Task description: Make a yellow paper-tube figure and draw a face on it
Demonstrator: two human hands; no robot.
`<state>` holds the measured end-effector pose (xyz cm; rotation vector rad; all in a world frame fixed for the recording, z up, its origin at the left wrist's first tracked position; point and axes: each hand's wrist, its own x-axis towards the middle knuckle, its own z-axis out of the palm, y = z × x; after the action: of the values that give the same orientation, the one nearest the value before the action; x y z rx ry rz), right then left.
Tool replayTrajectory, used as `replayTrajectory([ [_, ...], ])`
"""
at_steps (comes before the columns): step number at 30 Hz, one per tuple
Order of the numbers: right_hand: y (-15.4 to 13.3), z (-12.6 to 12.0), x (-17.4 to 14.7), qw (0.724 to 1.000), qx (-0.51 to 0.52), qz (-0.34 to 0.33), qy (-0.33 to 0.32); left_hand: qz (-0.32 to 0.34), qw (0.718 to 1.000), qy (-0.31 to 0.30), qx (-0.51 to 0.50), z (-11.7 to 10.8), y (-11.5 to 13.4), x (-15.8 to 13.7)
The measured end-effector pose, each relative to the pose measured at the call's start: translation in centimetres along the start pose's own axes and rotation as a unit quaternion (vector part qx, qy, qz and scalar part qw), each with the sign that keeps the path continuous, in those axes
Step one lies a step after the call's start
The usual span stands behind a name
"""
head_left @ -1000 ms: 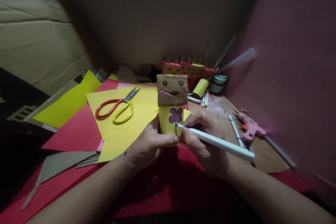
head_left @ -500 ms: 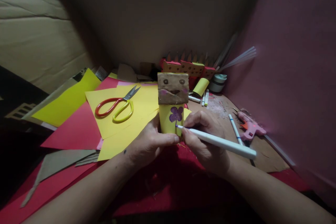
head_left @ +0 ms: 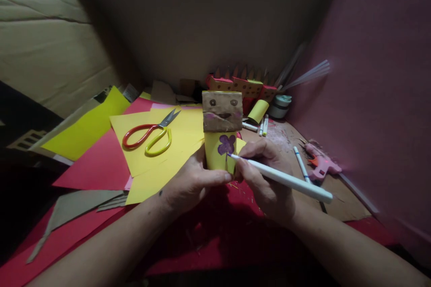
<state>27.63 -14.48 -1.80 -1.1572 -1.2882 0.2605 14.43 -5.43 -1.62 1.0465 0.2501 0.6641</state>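
No legible text, label, brand or number appears on any item. Only drawn marks: a face on the cardboard head point(head_left: 222, 110), a purple flower on the yellow tube point(head_left: 219, 154).

Both forearms bare, no sleeves; small dark mark on left hand point(head_left: 188, 184) near wrist.

Table point(head_left: 340, 206) bears coloured paper sheets point(head_left: 101, 166), markers point(head_left: 301, 163), a glue gun point(head_left: 319, 164).
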Motion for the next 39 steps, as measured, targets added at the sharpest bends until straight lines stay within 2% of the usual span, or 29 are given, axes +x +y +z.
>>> replayTrajectory([
  [19, 0.39, 0.11, 0.06, 1.0, -0.009, 0.006, -0.003, -0.014, 1.0, 0.015, 0.01, 0.06, 0.03, -0.01],
  [31, 0.04, -0.18, 0.25, 0.999, -0.028, -0.01, -0.037, -0.002, 1.0, 0.003, 0.008, -0.21, -0.2, 0.14],
  [36, 0.16, -0.28, 0.17, 0.999, -0.018, -0.011, -0.043, -0.002, 1.0, -0.002, 0.006, -0.06, -0.05, 0.05],
  [39, 0.57, -0.32, 0.13, 0.998, 0.022, 0.002, -0.052, 0.006, 1.0, -0.008, 0.002, 0.0, 0.04, 0.1],
])
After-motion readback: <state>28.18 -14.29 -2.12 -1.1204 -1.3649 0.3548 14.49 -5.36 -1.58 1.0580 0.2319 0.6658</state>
